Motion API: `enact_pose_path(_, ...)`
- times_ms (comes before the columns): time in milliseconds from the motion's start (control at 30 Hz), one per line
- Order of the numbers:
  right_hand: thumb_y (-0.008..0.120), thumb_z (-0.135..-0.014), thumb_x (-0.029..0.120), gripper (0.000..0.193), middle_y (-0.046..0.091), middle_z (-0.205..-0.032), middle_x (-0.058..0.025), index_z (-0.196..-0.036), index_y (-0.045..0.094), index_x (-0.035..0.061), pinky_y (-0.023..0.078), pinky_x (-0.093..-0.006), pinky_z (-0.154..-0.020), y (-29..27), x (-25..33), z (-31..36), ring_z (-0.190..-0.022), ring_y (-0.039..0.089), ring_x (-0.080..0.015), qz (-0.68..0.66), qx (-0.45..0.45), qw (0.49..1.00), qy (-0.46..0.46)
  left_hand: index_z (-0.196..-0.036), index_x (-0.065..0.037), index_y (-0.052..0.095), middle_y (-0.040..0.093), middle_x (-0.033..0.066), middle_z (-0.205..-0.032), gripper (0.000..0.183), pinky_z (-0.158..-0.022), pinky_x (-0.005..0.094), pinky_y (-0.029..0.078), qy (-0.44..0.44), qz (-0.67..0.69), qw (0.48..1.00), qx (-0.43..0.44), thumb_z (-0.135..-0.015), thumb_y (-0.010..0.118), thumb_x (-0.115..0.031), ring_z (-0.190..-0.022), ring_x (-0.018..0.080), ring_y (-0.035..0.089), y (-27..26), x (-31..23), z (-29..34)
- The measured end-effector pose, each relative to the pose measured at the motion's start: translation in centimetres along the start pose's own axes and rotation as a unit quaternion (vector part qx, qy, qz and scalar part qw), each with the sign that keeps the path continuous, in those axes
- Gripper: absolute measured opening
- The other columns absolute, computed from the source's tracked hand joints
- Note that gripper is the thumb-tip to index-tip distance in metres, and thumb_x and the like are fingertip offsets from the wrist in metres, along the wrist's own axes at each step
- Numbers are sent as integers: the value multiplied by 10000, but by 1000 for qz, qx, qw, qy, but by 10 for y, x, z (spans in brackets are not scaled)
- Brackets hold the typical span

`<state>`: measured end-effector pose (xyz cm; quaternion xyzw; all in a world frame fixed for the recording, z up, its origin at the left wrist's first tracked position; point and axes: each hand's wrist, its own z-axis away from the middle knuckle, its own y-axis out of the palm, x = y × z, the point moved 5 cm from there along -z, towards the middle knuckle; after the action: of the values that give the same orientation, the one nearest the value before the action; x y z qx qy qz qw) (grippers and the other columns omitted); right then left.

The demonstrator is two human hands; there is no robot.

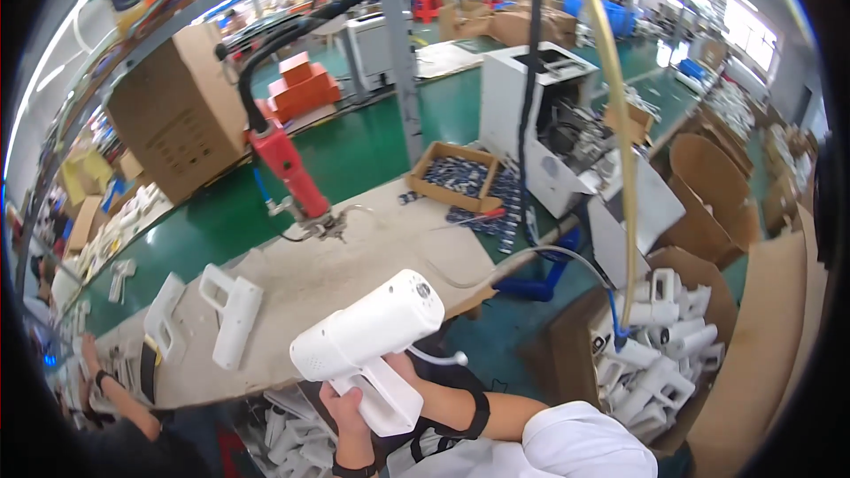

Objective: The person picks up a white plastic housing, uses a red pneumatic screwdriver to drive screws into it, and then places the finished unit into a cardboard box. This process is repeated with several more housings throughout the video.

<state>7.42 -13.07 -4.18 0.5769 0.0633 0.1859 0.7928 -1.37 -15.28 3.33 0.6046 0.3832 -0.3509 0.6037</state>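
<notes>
A white gun-shaped plastic device [367, 323] with a round barrel and a looped handle is held up in front of me, over the table's near edge. My left hand [343, 405] is closed on its handle, the thumb lying along the side. Behind the handle, my right hand [403, 366] also grips the device; most of its fingers are hidden. A short white cord-like piece [450, 358] sticks out beside the barrel. Two similar white housings [232, 314] lie on the table to the left, apart from my hands.
A red power screwdriver [292, 168] hangs over the beige tabletop [328, 257]. Beyond is a cardboard tray [456, 179] of small dark parts, with a red-handled screwdriver [491, 215] nearby. A carton [660, 345] of white housings stands right. Another person's hand [91, 356] is at left.
</notes>
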Motion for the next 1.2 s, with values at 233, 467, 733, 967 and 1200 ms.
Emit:
enact_pose_path(233, 480, -950, 293, 426, 572, -1214, -158, -1257, 486, -2, 470, -429, -955, -21, 21, 42, -1078, 588, -280, -7, 142, 990, -8, -1188, 127, 501, 627, 165, -1078, 689, -860, 357, 491, -23, 23, 996, 88, -641, 747, -213, -972, 265, 620, 15, 9, 5)
enact_pose_path(467, 482, -936, 245, 371, 612, -1145, -148, -1200, 533, -11, 474, -418, -942, -15, 27, 82, -1046, 605, -287, -2, 160, 983, -90, -1259, 78, 477, 592, 172, -1175, 756, -918, 413, 465, 29, 21, 988, 148, -615, 803, -149, -1073, 284, 583, 24, 1, 22)
enact_pose_path(733, 505, -896, 231, 254, 678, -966, -154, -934, 641, 21, 519, -383, -808, 9, 93, 111, -907, 652, -274, 8, -64, 997, -49, -1326, 40, 402, 475, 261, -1275, 752, -987, 482, 406, 42, 127, 991, -3, -732, 655, -345, -1187, 373, 466, -42, -33, 31)
enact_pose_path(967, 525, -884, 187, 221, 678, -805, -127, -795, 638, 19, 555, -336, -696, 83, 199, 191, -742, 656, -250, 10, -35, 934, -355, -1069, -19, 551, 626, 121, -939, 474, -576, 399, 514, 100, -70, 979, -166, -828, 497, -424, -703, 254, 595, -197, 3, 39)
enact_pose_path(1200, 489, -917, 163, 193, 658, -934, -124, -892, 600, 7, 509, -357, -893, 160, 381, 164, -940, 638, -252, 85, -28, 740, -667, -856, -121, 556, 560, 0, -782, 292, -517, 331, 407, 13, 248, 958, -142, -814, 601, -407, -608, 135, 493, -186, 14, 31)
